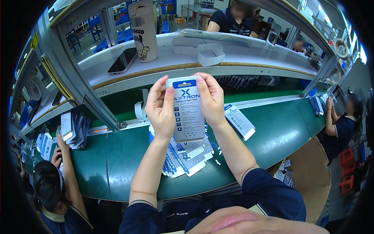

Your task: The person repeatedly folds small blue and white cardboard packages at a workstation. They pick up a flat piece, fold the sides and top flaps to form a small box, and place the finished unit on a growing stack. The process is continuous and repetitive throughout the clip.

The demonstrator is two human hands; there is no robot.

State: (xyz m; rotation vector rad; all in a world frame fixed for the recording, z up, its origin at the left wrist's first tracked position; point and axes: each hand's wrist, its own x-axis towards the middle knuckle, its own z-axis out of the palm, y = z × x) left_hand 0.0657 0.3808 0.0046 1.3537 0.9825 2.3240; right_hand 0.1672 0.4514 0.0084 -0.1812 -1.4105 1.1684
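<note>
The grey-and-white battery package [187, 111] with a blue tab at its top stands upright in the middle of the frame, held up between both hands above the green conveyor belt [272, 136]. The left hand [160, 107] clamps its left edge, thumb across the front and fingers wrapped behind; the right hand [212, 99] clamps the upper right edge the same way, its fingertips curled over the top corner.

At the far left of the frame, a co-worker's hand [60, 140] reaches up to a fanned stack of similar packs [74, 126]. In the upper left, a dark phone [122, 61] lies on the white shelf [241, 58], just beside a tall cream tumbler [144, 31] with a cartoon figure. Below the held package, a loose pile of matching packages [189, 158] lies on the belt, partly hidden by the forearms. Just right of the right wrist, a single package [239, 121] lies flat on the belt. At the lower right sits an open cardboard box [311, 175] with more packs inside. At the far right edge, another seated person [344, 124] handles packs at the belt.
</note>
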